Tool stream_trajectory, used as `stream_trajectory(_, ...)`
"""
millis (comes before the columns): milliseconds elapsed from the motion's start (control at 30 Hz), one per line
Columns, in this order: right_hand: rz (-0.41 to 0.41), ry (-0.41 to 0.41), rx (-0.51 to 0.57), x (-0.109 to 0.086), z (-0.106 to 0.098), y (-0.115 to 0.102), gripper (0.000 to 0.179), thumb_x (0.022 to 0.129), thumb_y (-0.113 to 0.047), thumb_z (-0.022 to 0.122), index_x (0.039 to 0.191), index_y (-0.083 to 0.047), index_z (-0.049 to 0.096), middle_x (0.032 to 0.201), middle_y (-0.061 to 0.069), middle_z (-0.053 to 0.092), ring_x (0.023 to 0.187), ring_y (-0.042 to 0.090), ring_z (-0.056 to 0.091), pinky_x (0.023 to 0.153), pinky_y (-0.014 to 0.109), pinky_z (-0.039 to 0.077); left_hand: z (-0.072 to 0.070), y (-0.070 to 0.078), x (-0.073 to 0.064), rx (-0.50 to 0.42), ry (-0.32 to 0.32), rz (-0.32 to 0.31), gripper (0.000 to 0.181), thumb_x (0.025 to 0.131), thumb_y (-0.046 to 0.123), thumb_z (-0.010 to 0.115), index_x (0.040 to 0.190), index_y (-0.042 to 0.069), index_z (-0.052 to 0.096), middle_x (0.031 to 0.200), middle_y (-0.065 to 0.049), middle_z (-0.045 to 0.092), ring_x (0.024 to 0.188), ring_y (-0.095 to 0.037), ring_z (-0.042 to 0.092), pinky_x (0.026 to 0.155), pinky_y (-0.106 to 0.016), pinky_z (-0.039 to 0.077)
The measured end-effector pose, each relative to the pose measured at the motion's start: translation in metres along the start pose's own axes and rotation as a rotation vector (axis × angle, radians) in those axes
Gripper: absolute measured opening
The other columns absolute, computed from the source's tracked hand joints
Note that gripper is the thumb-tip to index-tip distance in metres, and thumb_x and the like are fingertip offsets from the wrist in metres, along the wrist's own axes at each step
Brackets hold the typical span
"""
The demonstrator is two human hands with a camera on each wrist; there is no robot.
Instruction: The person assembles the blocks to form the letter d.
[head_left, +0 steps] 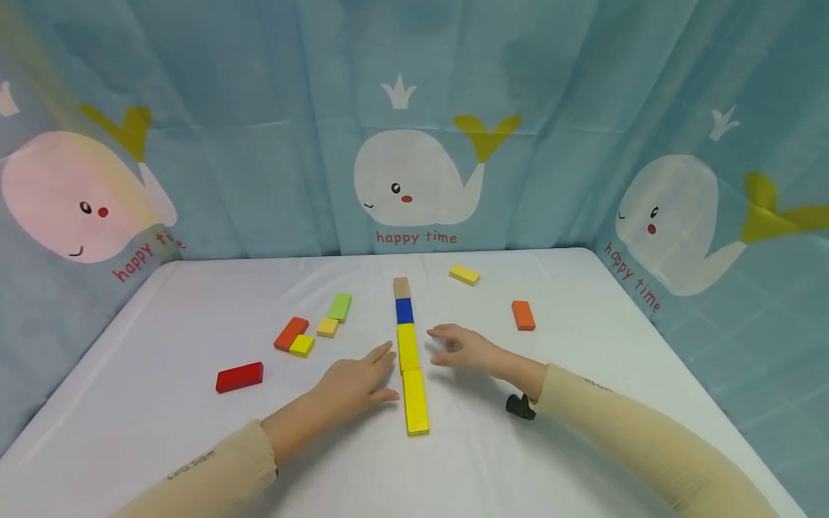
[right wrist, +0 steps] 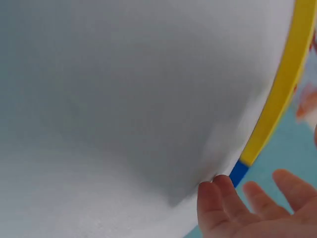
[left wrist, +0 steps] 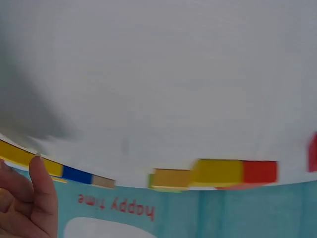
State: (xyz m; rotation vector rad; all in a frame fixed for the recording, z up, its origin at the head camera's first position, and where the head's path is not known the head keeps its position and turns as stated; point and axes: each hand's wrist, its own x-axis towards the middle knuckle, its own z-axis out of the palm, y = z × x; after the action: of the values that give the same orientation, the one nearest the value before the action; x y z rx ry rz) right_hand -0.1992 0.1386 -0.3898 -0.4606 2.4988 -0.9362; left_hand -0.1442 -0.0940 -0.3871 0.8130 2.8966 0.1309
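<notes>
Down the middle of the white table runs a row of blocks laid end to end: a tan block (head_left: 401,288), a blue block (head_left: 404,311), a yellow block (head_left: 408,347) and a nearer yellow block (head_left: 416,403). My left hand (head_left: 356,385) is just left of the yellow blocks, fingers extended and holding nothing. On the other side, my right hand (head_left: 469,349) hovers near the yellow block with loosely bent fingers and nothing in them. The right wrist view shows the right hand's fingers (right wrist: 257,210) spread beside the blue block (right wrist: 238,172).
Left of the row lie a dark red block (head_left: 239,378), a red block (head_left: 291,334), a small yellow block (head_left: 302,345), a light orange block (head_left: 327,328) and a green block (head_left: 340,307). At right are a yellow block (head_left: 464,275) and an orange block (head_left: 523,316). A curtain (head_left: 272,180) hangs behind.
</notes>
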Motion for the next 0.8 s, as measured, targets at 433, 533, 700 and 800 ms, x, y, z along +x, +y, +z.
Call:
stream_trajectory(433, -0.273, -0.120, -0.561, -0.040, 0.036, -0.016, 0.067, 0.093, -0.048, 0.060, 0.151, -0.022, 0.039, 0.160, 0.001, 0.023, 0.138, 0.032, 0.035, 0.096, 0.056, 0.043, -0.029, -0.023, 0.045, -0.042, 0.112, 0.063, 0.063, 0.094, 0.045, 0.060, 0.143, 0.008, 0.047, 0.148, -0.014, 0.043, 0.100, -0.030, 0.067, 0.079, -0.039, 0.055)
stream_trajectory(533, -0.261, -0.124, -0.581, -0.042, 0.037, -0.018, 0.065, 0.094, -0.048, 0.058, 0.151, -0.022, 0.038, 0.160, 0.001, 0.023, 0.138, 0.037, 0.034, 0.096, 0.057, 0.042, -0.032, -0.016, 0.070, -0.043, 0.101, 0.119, 0.061, 0.095, 0.044, 0.059, 0.145, 0.011, 0.046, 0.149, -0.012, 0.042, 0.106, -0.028, 0.064, 0.082, -0.040, 0.054)
stream_trajectory(700, -0.256, -0.164, -0.569, -0.047, 0.041, -0.016, 0.068, 0.095, -0.053, 0.052, 0.153, -0.024, 0.032, 0.161, -0.002, 0.017, 0.142, 0.037, 0.027, 0.098, 0.063, 0.037, -0.032, 0.000, 0.112, -0.031, 0.037, 0.225, 0.061, 0.097, 0.047, 0.054, 0.149, 0.019, 0.041, 0.154, -0.006, 0.036, 0.113, -0.026, 0.061, 0.087, -0.042, 0.052)
stream_trajectory(800, -0.274, -0.195, -0.575, -0.053, 0.046, -0.015, 0.072, 0.095, -0.058, 0.047, 0.155, -0.026, 0.025, 0.162, -0.005, 0.011, 0.144, 0.036, 0.022, 0.097, 0.067, 0.035, -0.030, 0.010, 0.133, -0.008, -0.005, 0.295, 0.061, 0.097, 0.048, 0.053, 0.150, 0.023, 0.038, 0.156, -0.004, 0.032, 0.115, -0.028, 0.060, 0.092, -0.042, 0.049)
